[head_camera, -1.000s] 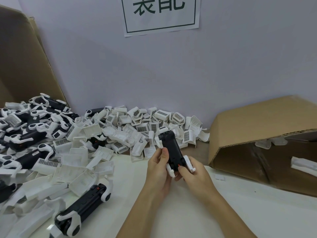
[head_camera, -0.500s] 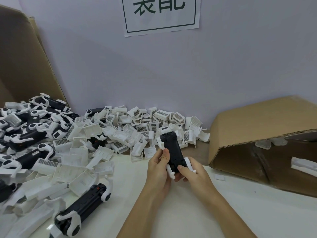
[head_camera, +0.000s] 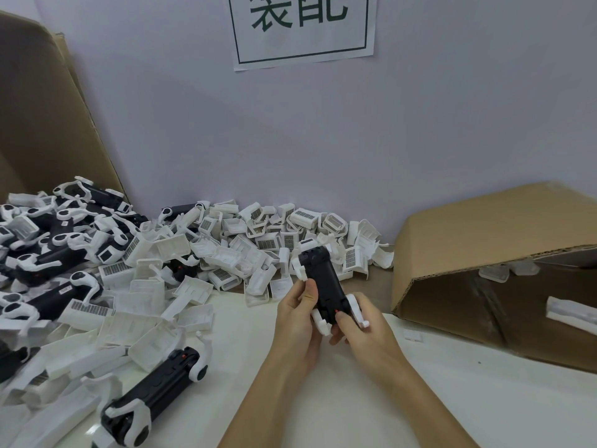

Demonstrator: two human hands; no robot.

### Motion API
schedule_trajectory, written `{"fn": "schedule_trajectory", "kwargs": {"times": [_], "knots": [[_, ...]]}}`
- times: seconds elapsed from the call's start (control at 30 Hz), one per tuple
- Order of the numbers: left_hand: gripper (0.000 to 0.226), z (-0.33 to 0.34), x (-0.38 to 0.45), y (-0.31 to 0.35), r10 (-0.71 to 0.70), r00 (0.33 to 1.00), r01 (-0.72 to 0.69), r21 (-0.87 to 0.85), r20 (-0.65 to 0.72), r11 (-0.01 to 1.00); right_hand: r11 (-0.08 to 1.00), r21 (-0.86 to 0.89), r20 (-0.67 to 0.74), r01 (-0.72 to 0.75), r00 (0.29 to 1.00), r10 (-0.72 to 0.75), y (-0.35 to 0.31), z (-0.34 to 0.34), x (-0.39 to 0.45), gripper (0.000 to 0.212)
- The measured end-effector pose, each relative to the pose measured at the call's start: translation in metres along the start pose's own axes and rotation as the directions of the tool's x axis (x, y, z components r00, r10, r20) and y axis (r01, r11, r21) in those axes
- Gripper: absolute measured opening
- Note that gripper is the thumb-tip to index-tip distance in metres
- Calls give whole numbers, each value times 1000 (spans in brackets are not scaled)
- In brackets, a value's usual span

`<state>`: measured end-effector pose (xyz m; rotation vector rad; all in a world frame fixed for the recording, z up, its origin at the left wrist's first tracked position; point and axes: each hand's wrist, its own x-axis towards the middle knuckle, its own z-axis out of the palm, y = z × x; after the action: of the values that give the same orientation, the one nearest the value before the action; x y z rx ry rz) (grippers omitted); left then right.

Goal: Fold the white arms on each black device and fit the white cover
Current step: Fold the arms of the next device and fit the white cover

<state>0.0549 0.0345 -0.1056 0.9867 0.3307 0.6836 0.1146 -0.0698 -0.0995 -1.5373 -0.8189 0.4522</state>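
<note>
Hands: your left hand and right hand both grip one black device between them, held above the white table; your left thumb lies along its left edge, and your right thumb presses its near end beside a small red mark.

Device in hand: it points away from you, far end up toward the wall. A white arm sticks out just past your right fingers, another shows at the near end between your hands, and a third juts from the far left corner. You have not finished folding, as far as I can judge.

Cover: no white cover is on this device yet; that step looks still ahead of you.

Beyond your left hand: a heap of loose white covers lies just past the device, within easy reach.

Left of your left hand: another black device lies on the table with arms spread and no cover.

Further left: a pile of black devices mixed with covers, arms out, apparently all still to do.

Right of your right hand: a cardboard box on its side holds white pieces; whether they are finished units I cannot tell.

Progress: early, by my judgement.
</note>
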Motion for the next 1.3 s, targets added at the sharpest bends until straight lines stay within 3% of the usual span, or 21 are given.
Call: {"fn": "schedule_trajectory", "kwargs": {"times": [0.13, 0.53, 0.93, 1.13, 1.3], "knots": [[41, 1, -2, 0, -12, 999, 12, -1, 39, 1000, 999, 51, -21, -10, 1000, 11, 0, 2, 0, 5], [54, 1, -3, 2, -13, 1000, 13, -9, -14, 1000, 995, 87, 67, -54, 997, 49, 5, -2, 2, 23], [51, 3, -6, 4, -7, 1000, 7, 17, 8, 1000, 1000, -9, 29, -16, 999, 16, 6, -2, 1, 7], [50, 1, -3, 3, -18, 997, 17, -19, -72, 1000, 999, 47, 38, -7, 999, 5, 4, 0, 1, 15], [47, 0, -1, 0, 25, 985, -14, 63, -169, 998, 999, 4, -21, 44, 999, -44, 9, -3, 5, 16]]}}
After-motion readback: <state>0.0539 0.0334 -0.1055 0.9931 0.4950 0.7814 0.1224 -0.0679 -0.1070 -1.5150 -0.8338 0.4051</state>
